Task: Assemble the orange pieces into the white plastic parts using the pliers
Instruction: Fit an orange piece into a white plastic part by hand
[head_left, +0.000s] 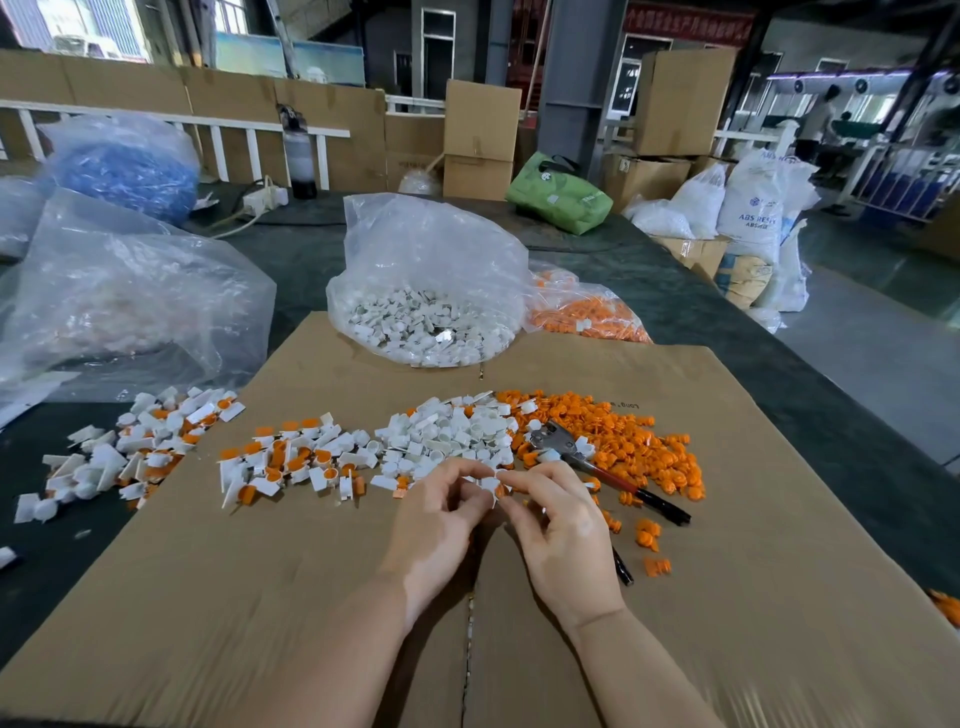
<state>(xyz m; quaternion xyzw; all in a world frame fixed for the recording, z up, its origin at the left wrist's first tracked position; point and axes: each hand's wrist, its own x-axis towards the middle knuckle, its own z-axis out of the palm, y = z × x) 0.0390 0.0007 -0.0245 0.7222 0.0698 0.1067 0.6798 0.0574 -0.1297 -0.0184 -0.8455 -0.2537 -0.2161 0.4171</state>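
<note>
Left hand (439, 512): hovering over the cardboard sheet (291, 582), fingers (470, 470) curling and pinching a small white plastic part (488, 482).
Right hand (558, 525): meeting the left at the fingertips, fingers curling in and pinching the same small piece; an orange piece (500, 491) showing just under it.
Pliers (597, 462): lying untouched on the cardboard just right of the hands, metal head resting among orange pieces, dark handles pointing toward the near right.
Loose white parts (452, 436): heaping just beyond the hands.
Loose orange pieces (634, 441): spreading to the right of the white heap.
Assembled pieces (291, 462): lying to the left, white with orange inside.
Clear bag of white parts (426, 291): sitting open at the cardboard's far edge.
Bag of orange pieces (582, 306): lying just right of that bag.
Desk (701, 322): carrying the cardboard and bags.
</note>
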